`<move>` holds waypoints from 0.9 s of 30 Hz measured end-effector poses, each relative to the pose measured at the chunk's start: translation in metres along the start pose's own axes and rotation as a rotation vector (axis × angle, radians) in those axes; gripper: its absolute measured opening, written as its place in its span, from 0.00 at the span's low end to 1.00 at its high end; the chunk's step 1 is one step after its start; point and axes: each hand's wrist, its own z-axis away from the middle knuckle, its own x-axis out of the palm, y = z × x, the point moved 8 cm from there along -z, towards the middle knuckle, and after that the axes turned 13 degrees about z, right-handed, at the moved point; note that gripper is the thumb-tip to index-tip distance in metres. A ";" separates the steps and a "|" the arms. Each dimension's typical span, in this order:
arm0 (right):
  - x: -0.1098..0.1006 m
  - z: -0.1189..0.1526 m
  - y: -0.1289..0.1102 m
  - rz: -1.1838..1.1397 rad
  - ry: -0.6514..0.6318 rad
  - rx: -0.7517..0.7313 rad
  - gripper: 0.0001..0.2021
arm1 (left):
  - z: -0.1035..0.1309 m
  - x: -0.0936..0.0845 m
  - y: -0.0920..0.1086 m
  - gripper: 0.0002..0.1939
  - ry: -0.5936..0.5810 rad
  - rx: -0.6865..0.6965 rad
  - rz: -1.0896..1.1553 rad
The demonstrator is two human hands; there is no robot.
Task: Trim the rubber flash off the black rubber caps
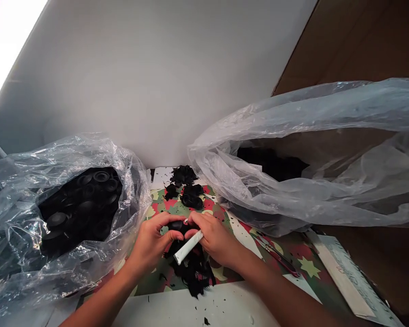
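Observation:
My left hand (151, 240) is closed, with thumb and fingers pinching a small black rubber-looking part (176, 225). My right hand (215, 235) is wrapped round a slim white-handled tool (188, 248), whose handle end points down and toward me. The tool's working tip is too small to make out where it meets the black part. Below both hands lies a heap of black scraps (195, 272). Beyond them, a round black part (192, 198) rests on the patterned sheet (157, 265), with more black shavings (183, 174) behind it.
At left, a clear plastic bag (131, 181) holds many round black parts (85, 204). Another clear bag (252, 122) gapes at right, with black material inside, against a cardboard box (354, 50). Red-handled scissors (279, 259) and a pale strip (342, 277) lie at right.

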 end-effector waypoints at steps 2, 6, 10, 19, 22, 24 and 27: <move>-0.001 0.001 -0.003 0.095 0.024 -0.036 0.06 | 0.000 0.000 0.001 0.10 -0.003 0.000 -0.014; 0.001 0.001 -0.013 0.219 0.030 -0.168 0.09 | 0.001 0.001 0.000 0.09 -0.015 -0.004 -0.033; 0.002 0.000 -0.016 0.081 -0.038 -0.218 0.14 | 0.001 0.003 0.001 0.08 -0.039 -0.028 -0.048; -0.005 0.012 -0.042 0.257 0.221 -0.465 0.11 | 0.007 0.012 -0.036 0.18 0.034 -0.351 0.454; -0.005 0.016 -0.053 0.396 0.317 -0.515 0.14 | 0.010 0.016 -0.046 0.25 0.160 -0.421 0.630; -0.008 0.017 -0.057 0.439 0.357 -0.523 0.17 | 0.011 0.020 -0.047 0.27 0.196 -0.433 0.707; -0.013 0.019 -0.064 0.426 0.402 -0.530 0.20 | 0.010 0.022 -0.046 0.27 0.213 -0.441 0.798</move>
